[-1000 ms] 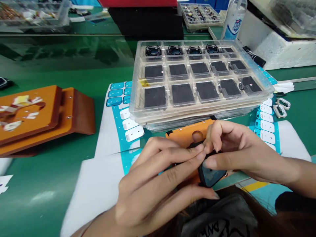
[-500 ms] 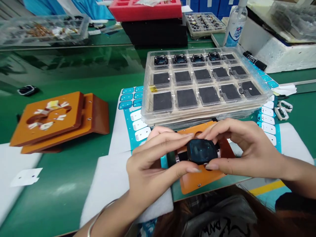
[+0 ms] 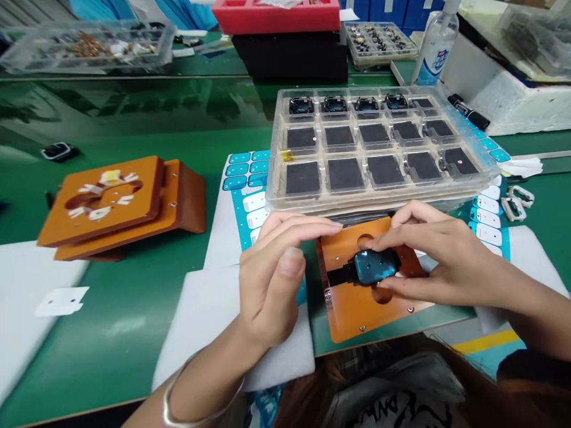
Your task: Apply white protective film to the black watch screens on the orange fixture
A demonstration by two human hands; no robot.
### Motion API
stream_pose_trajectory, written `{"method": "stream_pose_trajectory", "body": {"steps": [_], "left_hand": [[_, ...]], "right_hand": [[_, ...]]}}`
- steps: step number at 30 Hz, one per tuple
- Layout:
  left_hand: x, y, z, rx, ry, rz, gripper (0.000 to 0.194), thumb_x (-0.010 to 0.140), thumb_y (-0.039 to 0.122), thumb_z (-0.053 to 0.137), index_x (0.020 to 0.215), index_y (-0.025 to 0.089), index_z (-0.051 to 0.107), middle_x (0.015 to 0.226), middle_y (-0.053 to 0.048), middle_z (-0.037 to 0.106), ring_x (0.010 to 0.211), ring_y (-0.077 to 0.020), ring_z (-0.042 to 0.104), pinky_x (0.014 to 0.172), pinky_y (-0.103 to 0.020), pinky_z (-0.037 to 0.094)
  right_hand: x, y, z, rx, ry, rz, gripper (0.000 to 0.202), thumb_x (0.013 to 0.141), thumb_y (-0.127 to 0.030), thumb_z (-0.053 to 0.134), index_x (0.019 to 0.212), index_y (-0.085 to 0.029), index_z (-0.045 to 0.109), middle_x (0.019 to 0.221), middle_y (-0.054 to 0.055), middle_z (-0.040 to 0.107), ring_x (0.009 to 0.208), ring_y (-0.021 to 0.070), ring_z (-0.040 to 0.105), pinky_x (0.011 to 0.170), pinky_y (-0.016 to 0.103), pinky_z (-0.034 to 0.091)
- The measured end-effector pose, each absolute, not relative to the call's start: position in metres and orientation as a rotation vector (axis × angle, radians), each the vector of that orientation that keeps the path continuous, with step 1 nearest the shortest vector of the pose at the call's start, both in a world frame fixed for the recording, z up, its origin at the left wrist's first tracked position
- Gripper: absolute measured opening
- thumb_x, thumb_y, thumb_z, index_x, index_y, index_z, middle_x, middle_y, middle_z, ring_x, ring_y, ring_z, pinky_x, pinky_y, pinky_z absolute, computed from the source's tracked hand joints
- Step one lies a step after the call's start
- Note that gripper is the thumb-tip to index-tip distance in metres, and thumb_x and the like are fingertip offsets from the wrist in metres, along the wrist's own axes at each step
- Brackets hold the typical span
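A dark smartwatch body point(image 3: 375, 266) with a glossy bluish face lies on an orange fixture plate point(image 3: 357, 318) in front of me. The thumb and fingers of my right hand point(image 3: 439, 258) pinch its right end from both sides. A black strip point(image 3: 341, 275) runs out from its left end across the plate. My left hand point(image 3: 276, 279) is off the watch, to its left, fingers stretched out and thumb apart, holding nothing. Round cut-outs in the plate show above and below the watch.
Behind the plate stands a stack of clear trays point(image 3: 383, 190) with several watch frames in the back row. A second orange fixture point(image 3: 111, 196) is at the left. White foam sheets point(image 3: 191, 321), blue sticker sheets point(image 3: 243, 205), a spray bottle point(image 3: 435, 50) and two white frames point(image 3: 515, 205) lie around.
My left hand has let go of the watch and drawn back left, fingers opening. The watch has been lowered flat onto the orange plate, my right hand still gripping it. The view has shifted slightly.
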State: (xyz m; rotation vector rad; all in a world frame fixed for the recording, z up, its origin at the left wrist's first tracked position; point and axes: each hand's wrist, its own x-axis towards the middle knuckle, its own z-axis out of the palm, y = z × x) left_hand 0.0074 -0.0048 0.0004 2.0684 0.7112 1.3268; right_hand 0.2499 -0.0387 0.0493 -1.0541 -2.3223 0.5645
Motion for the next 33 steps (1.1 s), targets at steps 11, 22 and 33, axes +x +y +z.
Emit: {"method": "stream_pose_trajectory", "body": {"steps": [11,22,33], "left_hand": [[0.009,-0.006,0.001,2.071,0.702,1.323,0.045,0.103,0.042,0.03,0.11,0.026,0.072,0.105,-0.004,0.074,0.099,-0.0256,0.062,0.085,-0.045,0.043],[0.011,-0.007,0.003,2.066,0.805,1.32,0.044,0.103,0.043,0.03,0.105,0.03,0.072,0.101,-0.005,0.075,0.096,-0.0253,0.065,0.085,-0.046,0.047],[0.015,-0.002,0.005,1.963,0.874,1.523,0.046,0.1,0.051,0.032,0.085,0.03,0.07,0.085,-0.004,0.075,0.084,-0.025,0.067,0.078,-0.047,0.05]], "right_hand": [[0.245,-0.042,0.048,-1.083,-2.376,0.588,0.029,0.085,-0.021,0.068,0.113,-0.021,0.06,0.111,0.008,0.07,0.101,0.0238,0.054,0.082,0.038,0.05],[0.24,-0.042,0.049,-1.139,-2.323,0.674,0.018,0.085,-0.017,0.066,0.102,-0.021,0.062,0.105,0.006,0.073,0.091,0.0218,0.055,0.078,0.036,0.048],[0.254,-0.033,0.06,-0.945,-2.201,0.683,0.037,0.09,-0.043,0.069,0.122,-0.026,0.062,0.127,0.007,0.068,0.121,0.0245,0.06,0.102,0.043,0.049]]}}
